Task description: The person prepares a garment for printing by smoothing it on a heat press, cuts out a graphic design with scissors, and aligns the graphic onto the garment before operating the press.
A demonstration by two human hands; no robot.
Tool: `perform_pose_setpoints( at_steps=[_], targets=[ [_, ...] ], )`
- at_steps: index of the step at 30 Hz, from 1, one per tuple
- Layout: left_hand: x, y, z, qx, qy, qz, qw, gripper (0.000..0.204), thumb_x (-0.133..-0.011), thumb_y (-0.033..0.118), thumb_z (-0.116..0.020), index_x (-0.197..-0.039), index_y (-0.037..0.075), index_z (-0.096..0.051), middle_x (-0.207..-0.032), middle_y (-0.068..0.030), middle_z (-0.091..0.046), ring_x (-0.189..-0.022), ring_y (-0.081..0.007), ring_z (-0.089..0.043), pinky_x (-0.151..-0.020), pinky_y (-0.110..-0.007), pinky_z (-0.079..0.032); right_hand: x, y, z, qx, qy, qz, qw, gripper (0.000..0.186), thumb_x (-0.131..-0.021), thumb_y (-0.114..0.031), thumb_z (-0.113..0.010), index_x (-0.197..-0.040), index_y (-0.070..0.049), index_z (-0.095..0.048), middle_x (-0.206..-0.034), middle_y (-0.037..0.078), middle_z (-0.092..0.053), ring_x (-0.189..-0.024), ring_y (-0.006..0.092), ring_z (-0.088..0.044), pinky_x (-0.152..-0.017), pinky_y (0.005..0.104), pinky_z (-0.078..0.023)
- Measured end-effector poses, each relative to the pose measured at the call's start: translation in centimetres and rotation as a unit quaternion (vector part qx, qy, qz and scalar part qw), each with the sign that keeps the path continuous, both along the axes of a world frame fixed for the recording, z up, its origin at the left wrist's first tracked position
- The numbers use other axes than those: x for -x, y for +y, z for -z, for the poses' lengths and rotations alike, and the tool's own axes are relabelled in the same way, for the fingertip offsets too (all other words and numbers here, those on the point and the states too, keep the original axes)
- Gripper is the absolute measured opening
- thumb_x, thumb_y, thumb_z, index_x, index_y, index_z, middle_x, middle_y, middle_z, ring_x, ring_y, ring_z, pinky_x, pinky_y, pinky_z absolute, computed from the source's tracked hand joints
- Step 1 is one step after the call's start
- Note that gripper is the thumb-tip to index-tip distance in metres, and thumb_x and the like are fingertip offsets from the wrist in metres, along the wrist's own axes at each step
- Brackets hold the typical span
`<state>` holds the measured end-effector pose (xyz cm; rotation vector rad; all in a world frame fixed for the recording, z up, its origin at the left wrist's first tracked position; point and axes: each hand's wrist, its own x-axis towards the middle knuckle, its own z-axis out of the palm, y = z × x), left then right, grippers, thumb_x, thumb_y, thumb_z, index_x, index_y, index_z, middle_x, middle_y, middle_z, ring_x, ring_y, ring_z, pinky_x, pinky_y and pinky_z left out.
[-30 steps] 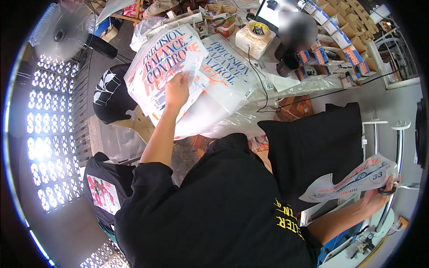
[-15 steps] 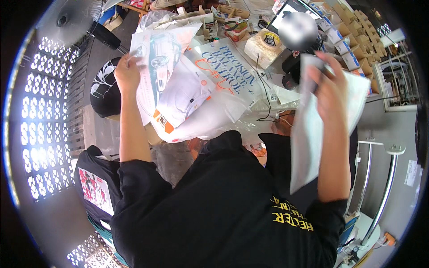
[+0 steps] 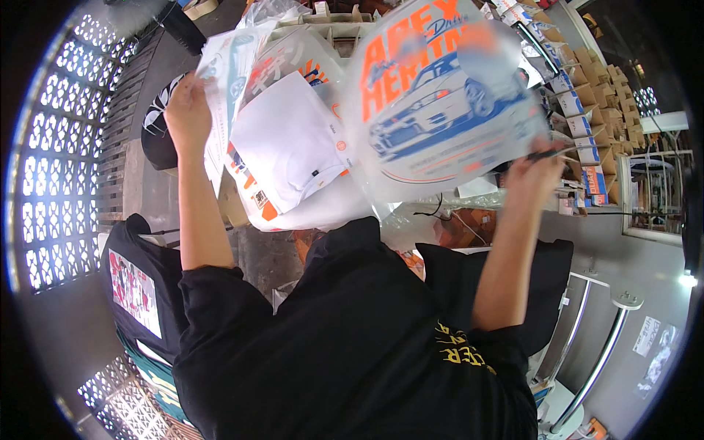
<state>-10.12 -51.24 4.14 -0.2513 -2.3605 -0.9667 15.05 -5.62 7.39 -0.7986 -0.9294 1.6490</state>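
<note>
My left hand [image 3: 187, 117] is closed on the edge of a thin printed sheet [image 3: 233, 77] with a pale blue-green car picture, held upright at the left. My right hand [image 3: 535, 176] grips the lower right corner of a large translucent printed film [image 3: 447, 139], with orange lettering and a blue car. A thin dark object, blurred, also sticks out from the right hand; its kind is unclear. Between my hands lies a folded white garment [image 3: 286, 147] with a small dark label, on top of more printed plastic [image 3: 268, 216]. The raised film hides part of the table behind it.
A black cap-like item [image 3: 158, 132] with a white pattern is at the left, below a fan [image 3: 176, 26]. Cardboard boxes [image 3: 598, 92] line the far right. Black fabric [image 3: 506, 286] lies by my right forearm, and a metal rail [image 3: 594, 374] stands at lower right.
My right hand has swung the film leftward and opened it flat, so its print now shows and covers the things behind. My left hand has shifted slightly left, its sheet turning more edge-on.
</note>
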Motion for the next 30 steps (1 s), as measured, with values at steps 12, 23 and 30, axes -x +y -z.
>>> perform_pose_setpoints(
  at_steps=[12, 23, 30],
  targets=[
    [-10.4, 11.0, 3.2, 0.082, 0.070, 0.205, 0.973, 0.028, -0.077, -0.005, -0.058, -0.099, 0.010, -0.068, -0.098, -0.0065, -0.071, -0.086, -0.0282, -0.070, -0.074, -0.039, -0.056, -3.0, -5.9, 20.9, 0.025, -0.189, -0.120, 0.974, 0.048, -0.086, 0.008, -0.064, -0.129, -0.003, -0.046, -0.096, 0.009, -0.060, -0.080, 0.0154, -0.061, -0.069, 0.0278, -0.050],
    [-15.5, 15.7, 6.8, 0.064, 0.024, 0.322, 0.944, 0.023, -0.081, 0.001, -0.066, -0.103, 0.007, -0.068, -0.095, -0.0115, -0.068, -0.097, -0.0330, -0.066, -0.089, -0.044, -0.052, 0.2, -9.0, 15.1, -0.274, -0.423, -0.065, 0.861, 0.050, -0.085, -0.010, -0.077, -0.125, -0.002, -0.050, -0.103, 0.010, -0.061, -0.092, 0.0186, -0.062, -0.077, 0.0300, -0.051],
    [-16.8, 15.9, 9.4, 0.098, -0.028, 0.403, 0.910, 0.031, -0.082, 0.014, -0.072, -0.112, 0.009, -0.067, -0.116, -0.0104, -0.064, -0.124, -0.0345, -0.053, -0.110, -0.056, -0.034, 3.4, -11.0, 9.9, 0.238, -0.119, -0.429, 0.863, 0.049, -0.081, -0.010, -0.081, -0.118, -0.010, -0.049, -0.099, 0.010, -0.064, -0.086, 0.0206, -0.066, -0.070, 0.0362, -0.056]
  ],
)
